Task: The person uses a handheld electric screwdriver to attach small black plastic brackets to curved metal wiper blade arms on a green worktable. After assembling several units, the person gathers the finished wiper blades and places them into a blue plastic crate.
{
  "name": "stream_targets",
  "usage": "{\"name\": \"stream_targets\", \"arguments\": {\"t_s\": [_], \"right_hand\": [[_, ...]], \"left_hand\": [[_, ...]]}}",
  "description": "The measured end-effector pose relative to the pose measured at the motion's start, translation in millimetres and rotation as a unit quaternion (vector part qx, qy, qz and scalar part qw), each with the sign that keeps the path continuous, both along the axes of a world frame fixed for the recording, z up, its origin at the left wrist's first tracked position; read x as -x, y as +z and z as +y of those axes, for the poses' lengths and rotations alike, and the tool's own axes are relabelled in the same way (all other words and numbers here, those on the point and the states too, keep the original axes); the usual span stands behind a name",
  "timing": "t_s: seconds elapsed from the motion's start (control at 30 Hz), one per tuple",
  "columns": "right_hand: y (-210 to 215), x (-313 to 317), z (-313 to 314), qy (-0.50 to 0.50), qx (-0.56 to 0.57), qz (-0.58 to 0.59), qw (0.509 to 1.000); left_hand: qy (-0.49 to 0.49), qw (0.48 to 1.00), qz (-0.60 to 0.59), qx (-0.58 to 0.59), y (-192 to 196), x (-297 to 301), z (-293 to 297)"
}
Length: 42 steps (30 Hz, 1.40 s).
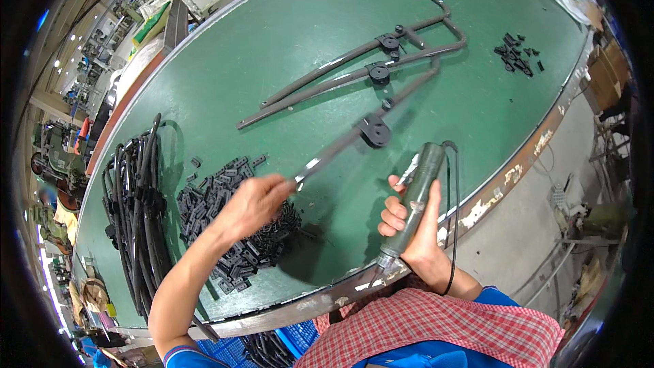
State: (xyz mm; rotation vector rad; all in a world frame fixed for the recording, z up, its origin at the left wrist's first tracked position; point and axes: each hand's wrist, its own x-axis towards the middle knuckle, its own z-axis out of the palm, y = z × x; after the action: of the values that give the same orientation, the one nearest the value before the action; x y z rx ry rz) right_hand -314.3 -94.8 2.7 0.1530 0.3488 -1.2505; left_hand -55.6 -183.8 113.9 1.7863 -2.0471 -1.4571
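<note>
Left hand (253, 202) is clamped on the near end of a bent metal rod (354, 138) lying slanted across the green desk (272, 48); a black clip (375, 131) already sits partway along that rod. Right hand (417, 221) is wrapped tight around a grey-green power driver (415, 197), its tip pointing toward the rod, cord looping off near the desk edge. Two more rods (354, 68) with black clips lie farther off, looking finished. A heap of loose black clips (231, 218) sits under the left hand, a smaller scatter (518, 54) far right, and a bundle of bare rods (133, 204) waits left, so plenty seems left.
</note>
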Motion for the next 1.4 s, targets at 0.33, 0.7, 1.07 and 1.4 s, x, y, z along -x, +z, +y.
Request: {"name": "stream_targets", "arguments": {"t_s": [0.33, 0.7, 1.07, 1.4], "right_hand": [[27, 41, 28, -0.017, 0.340, -0.084, 0.936], [49, -54, -10, 0.068, 0.161, 0.073, 0.982], [20, -62, 11, 0.099, 0.088, 0.207, 0.969], [21, -65, 12, 0.095, 0.080, 0.220, 0.968]], "left_hand": [[0.002, 0.967, 0.121, 0.225, -50, -22, 145], [0.070, 0.905, -0.032, 0.419, -112, -2, 161], [0.208, 0.896, -0.029, 0.392, -91, -53, 147], [-0.012, 0.901, -0.174, 0.398, -86, -19, 114]]}}
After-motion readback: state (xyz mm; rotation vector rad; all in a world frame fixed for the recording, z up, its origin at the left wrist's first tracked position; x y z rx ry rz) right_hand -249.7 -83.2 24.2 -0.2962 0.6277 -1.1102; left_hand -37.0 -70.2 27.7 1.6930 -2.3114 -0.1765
